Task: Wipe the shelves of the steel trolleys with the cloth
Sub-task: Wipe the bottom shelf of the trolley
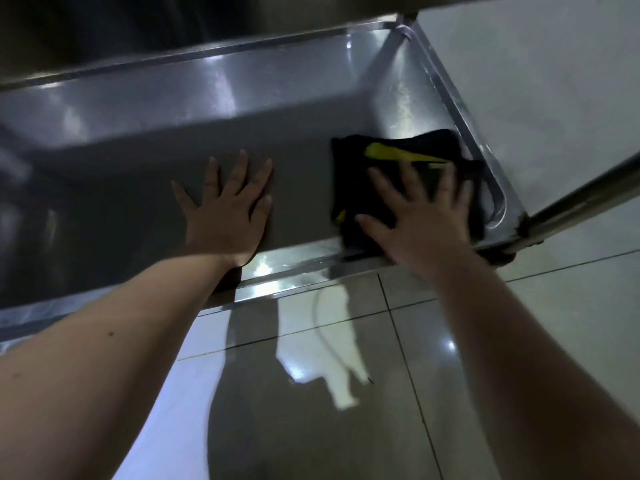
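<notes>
A low steel trolley shelf (145, 140) with a raised rim fills the upper half of the head view. A black cloth with yellow stripes (398, 150) lies flat in the shelf's right corner. My right hand (415, 209) presses on the cloth with its fingers spread, covering its near half. My left hand (228, 206) rests flat on the bare steel to the left of the cloth, fingers apart and holding nothing. Both forearms reach in over the shelf's front rim.
Another steel shelf (173, 19) hangs just above, along the top of the view. A round steel leg (581, 195) runs diagonally at the shelf's right front corner. Glossy tiled floor (346, 393) lies below and to the right.
</notes>
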Available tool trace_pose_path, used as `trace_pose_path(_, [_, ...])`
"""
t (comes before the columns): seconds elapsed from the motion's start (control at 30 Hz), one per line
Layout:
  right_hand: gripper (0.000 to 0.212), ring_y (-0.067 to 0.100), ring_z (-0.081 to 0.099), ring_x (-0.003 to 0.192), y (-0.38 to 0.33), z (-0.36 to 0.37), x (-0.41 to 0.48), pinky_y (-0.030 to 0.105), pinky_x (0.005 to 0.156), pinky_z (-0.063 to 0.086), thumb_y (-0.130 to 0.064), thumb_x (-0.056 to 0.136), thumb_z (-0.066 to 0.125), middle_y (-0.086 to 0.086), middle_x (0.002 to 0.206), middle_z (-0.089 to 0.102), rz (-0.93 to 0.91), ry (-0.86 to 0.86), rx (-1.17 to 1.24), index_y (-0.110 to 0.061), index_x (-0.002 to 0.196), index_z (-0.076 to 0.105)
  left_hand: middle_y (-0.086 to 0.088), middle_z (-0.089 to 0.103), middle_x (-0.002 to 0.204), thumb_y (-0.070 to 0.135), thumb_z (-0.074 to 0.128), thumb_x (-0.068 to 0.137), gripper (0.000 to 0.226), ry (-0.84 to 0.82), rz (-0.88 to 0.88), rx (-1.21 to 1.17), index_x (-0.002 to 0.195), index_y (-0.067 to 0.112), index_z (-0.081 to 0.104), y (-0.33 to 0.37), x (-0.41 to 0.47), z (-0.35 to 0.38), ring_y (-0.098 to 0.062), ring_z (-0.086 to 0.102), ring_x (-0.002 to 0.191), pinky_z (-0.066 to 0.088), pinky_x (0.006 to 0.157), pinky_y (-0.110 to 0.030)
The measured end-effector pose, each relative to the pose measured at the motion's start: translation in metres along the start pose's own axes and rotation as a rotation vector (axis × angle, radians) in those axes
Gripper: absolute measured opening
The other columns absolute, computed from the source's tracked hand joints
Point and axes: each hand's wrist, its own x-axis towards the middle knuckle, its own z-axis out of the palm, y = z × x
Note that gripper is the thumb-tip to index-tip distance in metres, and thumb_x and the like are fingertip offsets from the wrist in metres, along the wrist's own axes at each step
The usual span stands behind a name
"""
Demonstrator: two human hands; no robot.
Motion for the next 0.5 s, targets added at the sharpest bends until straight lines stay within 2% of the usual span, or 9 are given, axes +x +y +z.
trace_pose_path(0.1, [0.079, 0.048, -0.015, 0.145, -0.075, 0.009, -0.023, 0.066, 0.111, -0.012, -0.085, 0.072, 0.005, -0.014, 0.163, -0.005, -0.24, 0.006, 0.048, -0.059, 0.146, -0.004, 0.015, -0.004, 0.164, 0.041, 0.025, 0.102, 0.053, -0.01, 0.005, 0.032, 0.154, 0.042, 0.015, -0.005, -0.001, -0.002, -0.028, -0.005, 0.151, -0.003, 0.108, -0.075])
trace_pose_path(0.17, [0.077, 0.042, -0.017, 0.146, -0.077, 0.006, -0.023, 0.062, 0.112, -0.014, -0.086, 0.073, 0.009, -0.019, 0.162, -0.006, -0.302, 0.001, 0.087, -0.062, 0.145, -0.003, 0.014, -0.003, 0.164, 0.036, 0.028, 0.102, 0.051, -0.022, 0.005, 0.027, 0.153, 0.034, 0.026, -0.006, -0.003, -0.004, -0.028, -0.005, 0.151, -0.003, 0.108, -0.075])
trace_pose_path(0.2, [0.077, 0.04, -0.016, 0.147, -0.061, 0.005, -0.019, 0.061, 0.113, -0.014, -0.086, 0.072, 0.01, -0.02, 0.162, -0.007, -0.299, 0.022, 0.083, -0.063, 0.144, -0.004, 0.014, -0.003, 0.164, 0.039, 0.027, 0.102, 0.05, -0.024, 0.006, 0.014, 0.153, 0.037, 0.025, -0.005, -0.002, -0.005, -0.028, -0.006, 0.151, -0.004, 0.109, -0.074])
trace_pose_path(0.27, [0.077, 0.039, -0.013, 0.148, -0.013, 0.003, -0.009, 0.061, 0.115, -0.01, -0.089, 0.071, 0.007, -0.02, 0.162, -0.008, -0.236, 0.048, 0.043, -0.064, 0.142, -0.009, 0.016, -0.003, 0.164, 0.047, 0.022, 0.103, 0.051, -0.031, -0.001, -0.013, 0.152, 0.048, 0.012, -0.004, -0.002, -0.007, -0.027, -0.006, 0.151, -0.006, 0.109, -0.072])
trace_pose_path(0.37, [0.078, 0.038, -0.012, 0.148, 0.051, -0.003, 0.0, 0.06, 0.117, -0.007, -0.093, 0.068, 0.001, -0.019, 0.162, -0.01, -0.044, 0.013, 0.003, -0.066, 0.139, -0.015, 0.017, -0.004, 0.164, 0.052, 0.018, 0.102, 0.051, -0.054, -0.011, -0.024, 0.15, 0.055, 0.001, -0.001, -0.002, -0.008, -0.027, -0.008, 0.151, -0.007, 0.109, -0.072])
trace_pose_path(0.5, [0.08, 0.037, -0.012, 0.148, 0.055, -0.001, 0.002, 0.058, 0.118, -0.008, -0.094, 0.065, -0.006, -0.018, 0.162, -0.012, 0.002, 0.002, -0.032, -0.065, 0.139, -0.018, 0.018, -0.006, 0.163, 0.055, 0.022, 0.101, 0.052, -0.142, 0.049, -0.083, 0.149, 0.056, 0.001, -0.014, 0.002, -0.012, -0.024, -0.009, 0.151, -0.009, 0.111, -0.068])
